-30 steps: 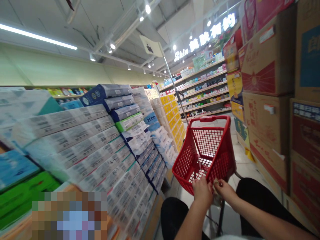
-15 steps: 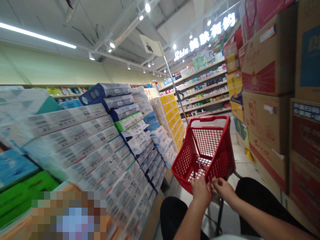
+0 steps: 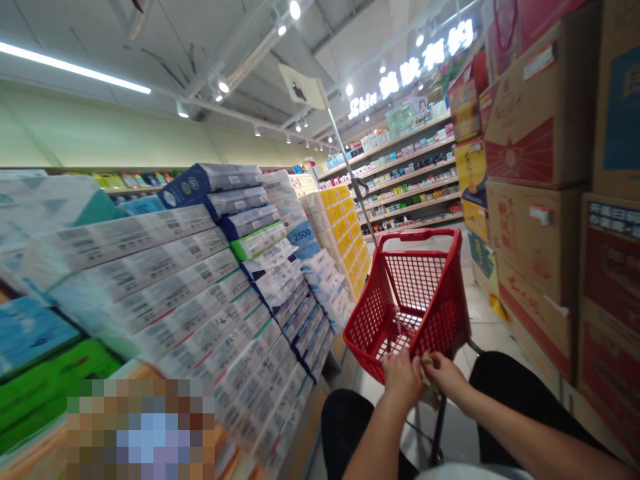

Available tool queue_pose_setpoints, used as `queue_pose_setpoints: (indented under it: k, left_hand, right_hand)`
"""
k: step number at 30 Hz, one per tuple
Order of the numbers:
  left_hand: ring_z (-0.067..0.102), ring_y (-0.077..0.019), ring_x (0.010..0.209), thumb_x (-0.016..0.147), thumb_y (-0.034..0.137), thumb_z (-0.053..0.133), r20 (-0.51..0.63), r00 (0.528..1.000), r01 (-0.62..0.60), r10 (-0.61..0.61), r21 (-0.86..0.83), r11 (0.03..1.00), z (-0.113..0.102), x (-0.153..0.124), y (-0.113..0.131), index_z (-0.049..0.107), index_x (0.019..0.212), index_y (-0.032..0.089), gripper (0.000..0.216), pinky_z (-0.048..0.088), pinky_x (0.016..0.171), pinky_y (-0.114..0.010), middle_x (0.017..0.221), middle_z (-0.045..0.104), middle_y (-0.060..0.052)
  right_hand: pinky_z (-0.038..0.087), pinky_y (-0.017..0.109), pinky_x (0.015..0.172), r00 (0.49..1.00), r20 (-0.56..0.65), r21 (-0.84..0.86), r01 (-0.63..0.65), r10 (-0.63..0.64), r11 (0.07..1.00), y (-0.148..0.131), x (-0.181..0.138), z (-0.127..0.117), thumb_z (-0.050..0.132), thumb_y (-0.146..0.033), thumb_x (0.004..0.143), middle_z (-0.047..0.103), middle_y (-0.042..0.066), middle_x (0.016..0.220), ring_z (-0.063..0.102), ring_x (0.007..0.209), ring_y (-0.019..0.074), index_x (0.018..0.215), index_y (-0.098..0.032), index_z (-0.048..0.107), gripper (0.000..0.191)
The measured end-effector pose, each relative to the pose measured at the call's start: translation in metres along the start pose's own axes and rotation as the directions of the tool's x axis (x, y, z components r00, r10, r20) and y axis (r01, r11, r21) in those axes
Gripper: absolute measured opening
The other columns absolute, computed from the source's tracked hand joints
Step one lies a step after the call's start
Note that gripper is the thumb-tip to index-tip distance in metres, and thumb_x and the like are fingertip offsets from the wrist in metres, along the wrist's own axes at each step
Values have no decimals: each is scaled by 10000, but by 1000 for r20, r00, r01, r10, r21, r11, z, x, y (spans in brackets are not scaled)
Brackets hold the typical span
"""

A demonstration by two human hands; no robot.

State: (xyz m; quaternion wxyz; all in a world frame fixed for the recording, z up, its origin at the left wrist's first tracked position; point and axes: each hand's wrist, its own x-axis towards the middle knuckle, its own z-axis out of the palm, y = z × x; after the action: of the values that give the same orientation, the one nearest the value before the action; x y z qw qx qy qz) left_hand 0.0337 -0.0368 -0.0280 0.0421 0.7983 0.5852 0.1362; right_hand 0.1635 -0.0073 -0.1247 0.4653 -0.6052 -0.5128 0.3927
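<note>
A red shopping cart basket (image 3: 357, 337) with a perforated plastic wall stands just in front of my knees. My left hand (image 3: 401, 377) is closed at the basket's near edge, its fingers bent; whatever they hold is hidden behind them. Close beside it on the right, my right hand (image 3: 444, 375) pinches a small tan, crumpled-looking piece (image 3: 427, 363) between thumb and fingers. The piece lies between the two hands, and its kind is too small to make out. Some thin reddish or clear thing shows at the basket's bottom, not clearly.
Stacked packs of tissue paper (image 3: 190, 293) line the left side. Cardboard cartons (image 3: 535, 240) are piled along the right. A pole with a pale flag (image 3: 303, 87) rises behind the cart. Stocked shelves (image 3: 410, 177) stand at the back. A pixelated patch covers the lower left.
The view has shifted very slightly. Both hands stay at the basket's edge with almost the same pose, and the cart stays in place.
</note>
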Motion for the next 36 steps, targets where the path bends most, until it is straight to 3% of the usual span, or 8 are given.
queue_pose_setpoints:
  k: [6,12,20,31,36]
  left_hand:
    - [568,-220,998,925,225,281,21,998,-52,52,25,998,-5,0,0,584,1111,177,358,289,996,-409,1079,645,-96]
    - [561,-213,1019,926,186,265,30,999,-28,27,27,999,-7,0,2,581,1142,174,383,289,1001,-401,1092,642,-93]
    - [558,-219,1029,931,181,251,20,1000,4,-5,8,1000,-6,0,5,566,1183,171,403,272,1021,-418,1099,649,-88]
    - [555,-224,1030,932,231,294,20,1000,-12,12,22,1000,-10,-3,5,573,1180,201,375,271,1020,-398,1117,635,-86]
    - [561,-224,1032,950,246,232,6,1000,20,-20,-14,1000,-11,-2,5,545,1220,146,425,260,1030,-406,1087,654,-102]
  right_hand:
    - [457,273,671,997,-49,-26,51,-52,998,-2,-4,2,479,-458,762,702,36,793,652,791,210,819,-228,572,254]
    - [456,267,695,992,10,-7,126,-126,992,-5,-6,1,497,-445,741,698,30,797,643,774,199,804,-217,561,245]
    - [456,266,662,999,8,29,52,-52,998,-9,-6,3,504,-412,723,692,35,750,640,741,202,753,-213,554,207]
    - [450,275,699,989,29,-23,147,-146,989,-4,-8,3,476,-438,780,702,28,819,649,784,202,870,-227,557,243]
    - [456,284,717,993,58,-6,101,-100,995,3,-4,8,480,-369,735,705,41,843,651,804,205,865,-214,550,214]
